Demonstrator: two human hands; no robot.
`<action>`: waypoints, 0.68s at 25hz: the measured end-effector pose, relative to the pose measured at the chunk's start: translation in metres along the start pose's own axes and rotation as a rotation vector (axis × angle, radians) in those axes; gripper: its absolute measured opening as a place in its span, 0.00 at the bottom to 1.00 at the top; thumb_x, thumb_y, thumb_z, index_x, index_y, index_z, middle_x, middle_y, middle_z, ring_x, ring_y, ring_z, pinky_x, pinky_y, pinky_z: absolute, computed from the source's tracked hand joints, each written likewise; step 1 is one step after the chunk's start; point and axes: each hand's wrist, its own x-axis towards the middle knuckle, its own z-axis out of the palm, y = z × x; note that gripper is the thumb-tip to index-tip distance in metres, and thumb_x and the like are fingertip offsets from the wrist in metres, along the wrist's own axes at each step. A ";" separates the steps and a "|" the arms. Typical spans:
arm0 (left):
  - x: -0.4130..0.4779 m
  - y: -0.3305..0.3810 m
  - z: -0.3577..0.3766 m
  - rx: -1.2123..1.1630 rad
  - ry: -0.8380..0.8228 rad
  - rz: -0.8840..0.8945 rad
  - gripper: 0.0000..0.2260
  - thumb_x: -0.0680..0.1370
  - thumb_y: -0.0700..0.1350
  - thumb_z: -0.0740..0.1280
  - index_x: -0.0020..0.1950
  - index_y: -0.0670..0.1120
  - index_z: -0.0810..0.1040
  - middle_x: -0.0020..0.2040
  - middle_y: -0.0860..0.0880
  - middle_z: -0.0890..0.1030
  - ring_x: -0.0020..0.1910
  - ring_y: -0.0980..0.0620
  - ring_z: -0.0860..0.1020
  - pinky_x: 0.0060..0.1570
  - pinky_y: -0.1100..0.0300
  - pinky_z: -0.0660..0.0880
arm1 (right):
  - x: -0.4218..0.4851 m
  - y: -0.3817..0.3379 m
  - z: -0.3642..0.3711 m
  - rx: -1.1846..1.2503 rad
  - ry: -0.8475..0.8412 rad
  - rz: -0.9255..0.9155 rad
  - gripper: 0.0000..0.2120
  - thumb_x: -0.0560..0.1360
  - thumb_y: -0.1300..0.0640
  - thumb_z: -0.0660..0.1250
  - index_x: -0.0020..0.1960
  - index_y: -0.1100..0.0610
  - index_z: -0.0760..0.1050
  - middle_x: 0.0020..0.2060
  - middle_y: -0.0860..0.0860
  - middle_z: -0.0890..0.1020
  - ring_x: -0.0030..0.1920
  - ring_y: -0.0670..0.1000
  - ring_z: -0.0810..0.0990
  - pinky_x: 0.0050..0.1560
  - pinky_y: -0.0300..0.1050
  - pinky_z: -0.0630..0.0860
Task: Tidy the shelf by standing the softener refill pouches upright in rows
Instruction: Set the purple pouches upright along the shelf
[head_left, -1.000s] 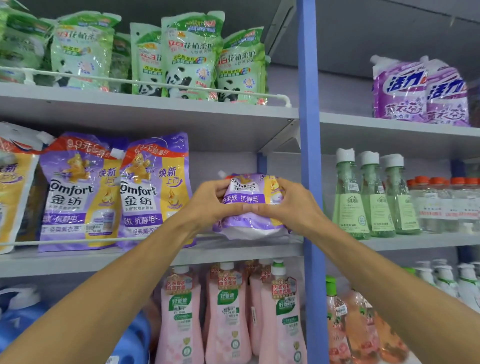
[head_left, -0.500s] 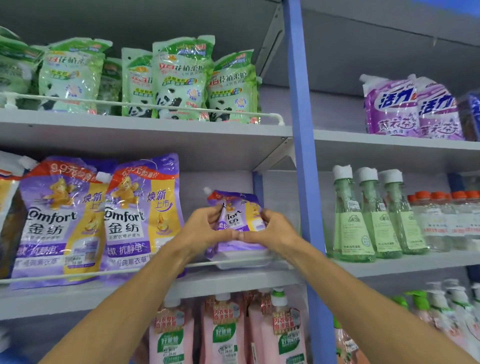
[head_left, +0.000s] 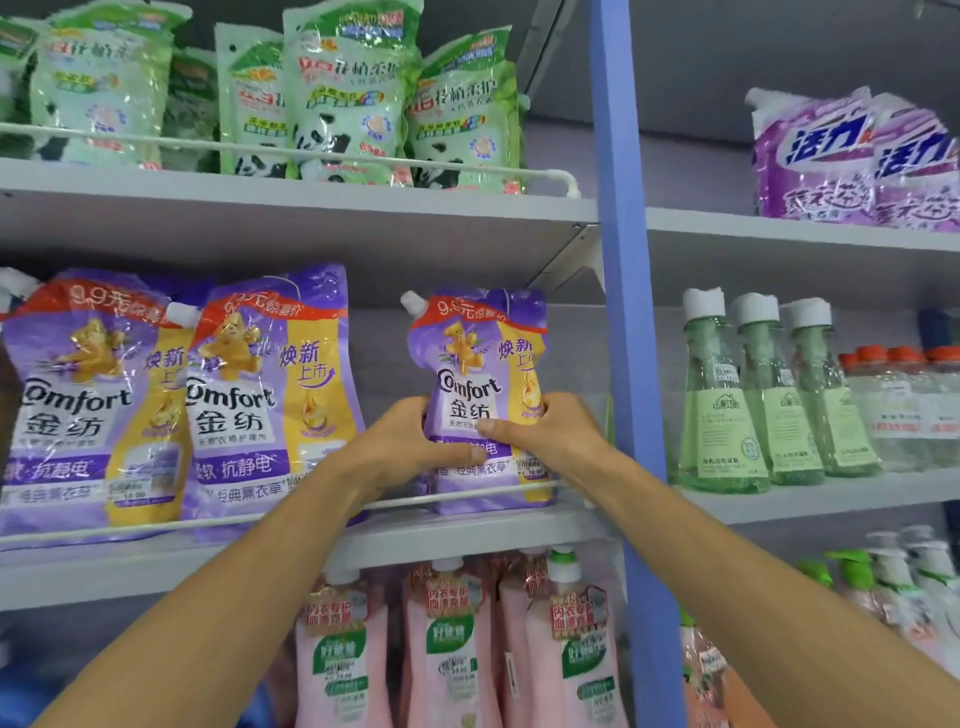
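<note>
One purple Comfort softener refill pouch (head_left: 483, 364) stands upright on the middle shelf (head_left: 467, 538), with its base behind the white wire rail (head_left: 208, 521) and its spout cap (head_left: 413, 302) at the top left corner. We clamp it from both sides: our left hand (head_left: 400, 449) wraps its left edge, our right hand (head_left: 550, 431) wraps its right edge, and both thumbs lie on the front label. It stands just left of the blue upright (head_left: 623, 312), apart from two matching pouches (head_left: 270, 395) leaning further left on the same shelf.
</note>
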 end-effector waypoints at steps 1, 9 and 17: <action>-0.001 -0.001 0.000 0.028 -0.011 -0.021 0.20 0.73 0.44 0.81 0.64 0.47 0.83 0.52 0.53 0.89 0.49 0.54 0.87 0.47 0.56 0.84 | -0.003 0.002 0.000 -0.009 -0.002 -0.020 0.09 0.69 0.49 0.82 0.42 0.49 0.84 0.34 0.41 0.87 0.33 0.40 0.85 0.38 0.39 0.81; -0.001 0.016 -0.009 0.214 -0.057 -0.320 0.31 0.61 0.59 0.86 0.58 0.46 0.84 0.52 0.48 0.89 0.55 0.43 0.86 0.62 0.42 0.82 | -0.020 -0.007 -0.014 -0.176 -0.264 -0.059 0.14 0.70 0.51 0.82 0.53 0.47 0.84 0.45 0.42 0.89 0.45 0.42 0.87 0.51 0.40 0.83; 0.003 0.023 0.000 0.292 0.056 -0.360 0.20 0.68 0.46 0.85 0.54 0.42 0.81 0.48 0.44 0.86 0.45 0.44 0.83 0.48 0.50 0.84 | 0.004 -0.005 -0.008 -0.456 -0.273 0.022 0.24 0.67 0.45 0.83 0.58 0.53 0.83 0.52 0.49 0.88 0.53 0.53 0.86 0.61 0.51 0.81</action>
